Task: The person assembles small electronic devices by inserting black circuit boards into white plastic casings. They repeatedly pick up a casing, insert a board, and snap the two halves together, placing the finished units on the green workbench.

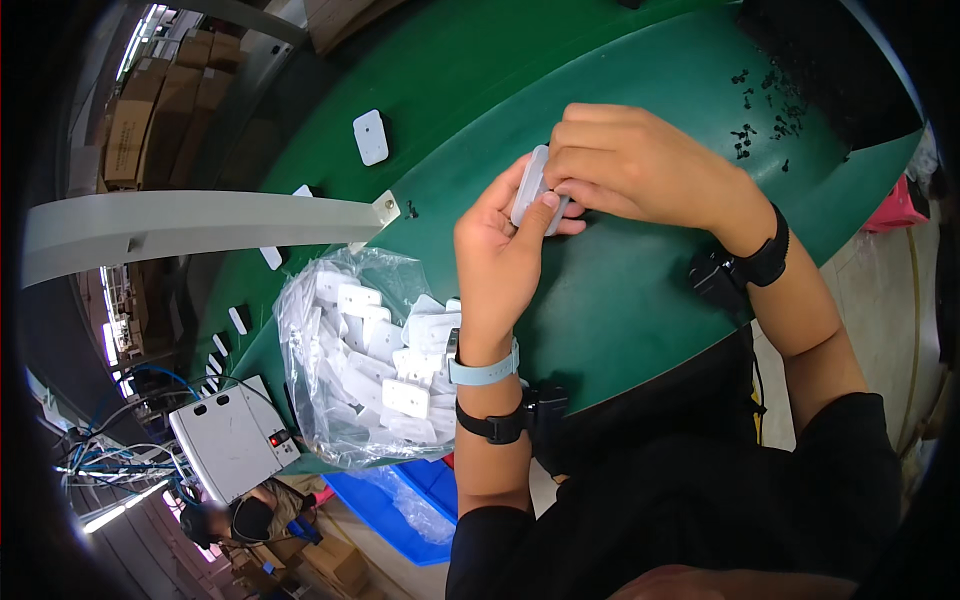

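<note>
Above the green tabletop, my left hand [500, 235] grips a small white plastic casing [531, 185] between thumb and fingers, with the casing tilted on edge. My right hand [625, 165] meets it from the right, its fingers curled and pinched against the casing's face. Whatever sits in that pinch is hidden by the fingers. Beside my left forearm lies a clear plastic bag [300, 350] full of white plastic pieces [383, 340] with rounded corners. Small black parts [770, 105], too small to name, are scattered on the table beyond my right hand.
A pale metal arm [200, 230] reaches across from the left to the table [620, 320]. White casings [370, 138] rest on the darker green surface behind. A grey box [235, 440] with cables, a blue bin [390, 515] and another person [250, 515] are at lower left.
</note>
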The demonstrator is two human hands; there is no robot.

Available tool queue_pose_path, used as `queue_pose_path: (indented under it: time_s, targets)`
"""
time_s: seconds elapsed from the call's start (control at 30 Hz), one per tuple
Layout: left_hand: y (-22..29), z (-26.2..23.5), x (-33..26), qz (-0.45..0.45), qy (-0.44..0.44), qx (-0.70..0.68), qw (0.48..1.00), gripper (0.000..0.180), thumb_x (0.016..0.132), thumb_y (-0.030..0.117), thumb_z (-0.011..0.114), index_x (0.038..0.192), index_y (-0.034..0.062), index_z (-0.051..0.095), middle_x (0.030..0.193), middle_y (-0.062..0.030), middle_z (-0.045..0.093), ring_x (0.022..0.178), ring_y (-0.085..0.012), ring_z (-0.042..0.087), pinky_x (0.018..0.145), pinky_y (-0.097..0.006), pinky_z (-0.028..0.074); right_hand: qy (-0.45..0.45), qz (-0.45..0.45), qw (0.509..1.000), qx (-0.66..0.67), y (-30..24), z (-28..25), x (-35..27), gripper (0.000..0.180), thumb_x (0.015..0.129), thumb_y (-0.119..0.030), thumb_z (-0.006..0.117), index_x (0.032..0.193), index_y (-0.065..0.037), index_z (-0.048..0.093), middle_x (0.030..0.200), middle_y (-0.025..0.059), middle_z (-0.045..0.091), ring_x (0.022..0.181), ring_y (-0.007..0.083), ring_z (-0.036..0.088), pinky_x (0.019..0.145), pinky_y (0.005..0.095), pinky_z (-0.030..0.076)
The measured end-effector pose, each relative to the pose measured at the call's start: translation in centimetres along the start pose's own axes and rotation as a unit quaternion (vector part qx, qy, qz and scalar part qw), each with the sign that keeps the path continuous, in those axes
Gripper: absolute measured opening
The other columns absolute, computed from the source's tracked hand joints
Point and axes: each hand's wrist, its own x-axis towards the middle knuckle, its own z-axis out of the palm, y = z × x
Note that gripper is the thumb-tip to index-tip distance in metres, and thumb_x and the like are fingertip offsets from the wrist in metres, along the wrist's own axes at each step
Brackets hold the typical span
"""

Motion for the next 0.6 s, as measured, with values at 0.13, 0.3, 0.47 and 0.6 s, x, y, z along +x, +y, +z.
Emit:
queue_pose_path:
  time_s: [0.13, 0.3, 0.47, 0.6]
  targets:
    - [0.4, 0.2, -0.1, 0.007, -0.004, -0.029, 1.0, 0.039, 0.099, 0.001, 0.057, 0.135, -0.0111, 0.051, 0.111, -0.016, 0.069, 0.093, -0.0196, 0.07, 0.078, -0.032, 0.062, 0.019, 0.028, 0.999, -0.001, -0.2, 0.3, 0.0, 0.011, 0.082, -0.011, 0.068, 0.082, -0.004, 0.059, 0.08, 0.0055, 0.056, 0.076, 0.0256, 0.055, 0.065, 0.0361, 0.048]
    - [0.6, 0.5, -0.3, 0.021, 0.016, -0.023, 0.999, 0.04, 0.098, -0.002, 0.055, 0.136, -0.0122, 0.049, 0.115, -0.0177, 0.067, 0.099, -0.0203, 0.069, 0.084, -0.033, 0.062, 0.058, 0.056, 0.997, 0.009, -0.1, 0.7, 0.0, 0.013, 0.08, -0.007, 0.071, 0.084, -0.003, 0.059, 0.079, 0.0061, 0.057, 0.074, 0.0253, 0.054, 0.062, 0.0358, 0.046]
    - [0.5, 0.6, -0.3, 0.033, 0.01, -0.026, 0.999, 0.04, 0.099, -0.003, 0.054, 0.137, -0.0124, 0.048, 0.12, -0.0182, 0.065, 0.106, -0.0205, 0.067, 0.089, -0.034, 0.061, 0.079, 0.073, 0.994, 0.013, -0.5, 1.2, 0.1, 0.013, 0.079, -0.003, 0.071, 0.086, -0.001, 0.06, 0.079, 0.007, 0.057, 0.073, 0.0239, 0.054, 0.061, 0.0352, 0.045]
    - [0.7, 0.8, -0.3, 0.044, 0.013, -0.04, 0.998, 0.04, 0.099, -0.002, 0.054, 0.137, -0.0125, 0.048, 0.121, -0.018, 0.065, 0.107, -0.0206, 0.066, 0.091, -0.034, 0.061, 0.103, 0.091, 0.99, 0.009, -0.6, 1.6, 0.2, 0.013, 0.081, -0.009, 0.071, 0.084, -0.002, 0.06, 0.079, 0.0074, 0.058, 0.074, 0.0255, 0.056, 0.063, 0.0363, 0.047]
